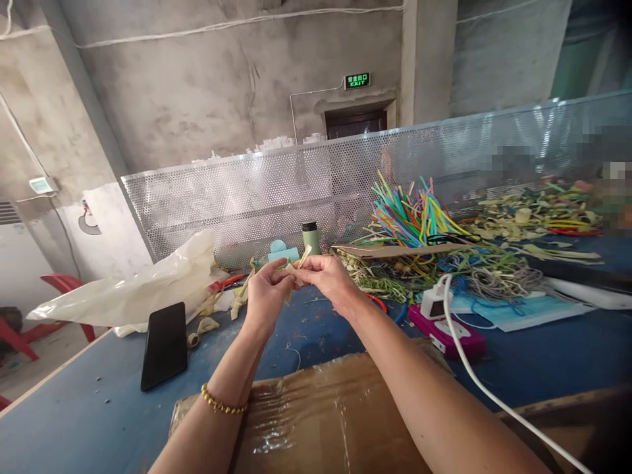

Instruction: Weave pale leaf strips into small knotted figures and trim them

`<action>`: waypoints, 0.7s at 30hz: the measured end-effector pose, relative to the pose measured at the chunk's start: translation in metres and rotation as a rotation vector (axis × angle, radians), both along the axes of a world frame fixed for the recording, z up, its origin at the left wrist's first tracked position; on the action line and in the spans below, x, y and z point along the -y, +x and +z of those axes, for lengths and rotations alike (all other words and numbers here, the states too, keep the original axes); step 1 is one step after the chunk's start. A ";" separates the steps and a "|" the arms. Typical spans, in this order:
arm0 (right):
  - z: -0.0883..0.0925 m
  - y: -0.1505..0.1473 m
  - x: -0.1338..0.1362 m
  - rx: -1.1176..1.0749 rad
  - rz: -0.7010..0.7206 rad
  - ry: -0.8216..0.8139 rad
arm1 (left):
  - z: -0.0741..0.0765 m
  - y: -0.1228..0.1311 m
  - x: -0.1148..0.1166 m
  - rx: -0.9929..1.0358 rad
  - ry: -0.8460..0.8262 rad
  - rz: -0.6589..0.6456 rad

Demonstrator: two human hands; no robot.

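Observation:
Raised over the blue table (316, 326), both hands meet with their fingertips close together. My left hand (265, 293) is closed in a pinch on a pale yellow, ribbon-like strip (305, 255). From the other side, my right hand (327, 278) pinches the same strip, its thumb and fingers pressed together. One end of the strip sticks up above the fingers, and a bit of it shows below them. The fingers hide its middle, and its material cannot be made out. Just behind the hands stand a green bottle with a black lid (310, 238) and a light blue object (284, 253).
Nearby are a black phone (164, 345), plastic sheeting (148, 283), and a cardboard box (316, 408) under my forearms. Colourful pipe-like stems (419, 214), green strands (390, 280), a purple power strip (447, 332) with white cable and a blue face mask (523, 309) lie right. A perforated metal screen (247, 204) stands behind.

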State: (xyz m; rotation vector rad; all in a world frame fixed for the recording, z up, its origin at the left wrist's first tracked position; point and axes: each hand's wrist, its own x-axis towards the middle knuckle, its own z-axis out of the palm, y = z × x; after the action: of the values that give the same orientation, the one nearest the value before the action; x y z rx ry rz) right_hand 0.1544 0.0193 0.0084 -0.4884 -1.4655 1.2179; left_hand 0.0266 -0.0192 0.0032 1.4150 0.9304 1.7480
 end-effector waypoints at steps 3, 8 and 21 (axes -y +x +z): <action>0.001 0.002 0.000 0.001 0.016 -0.038 | 0.000 -0.002 -0.001 -0.011 -0.014 0.029; 0.001 0.005 -0.002 0.063 0.019 -0.034 | 0.000 -0.007 -0.002 -0.181 -0.034 0.127; 0.005 0.008 0.007 0.134 0.030 -0.030 | 0.002 0.001 0.006 -0.153 -0.041 -0.032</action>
State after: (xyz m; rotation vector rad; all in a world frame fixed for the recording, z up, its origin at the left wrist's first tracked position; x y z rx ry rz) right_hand 0.1621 0.0125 0.0137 -0.5793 -1.5751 1.2522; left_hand 0.0276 -0.0248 0.0048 1.5455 1.0126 1.6061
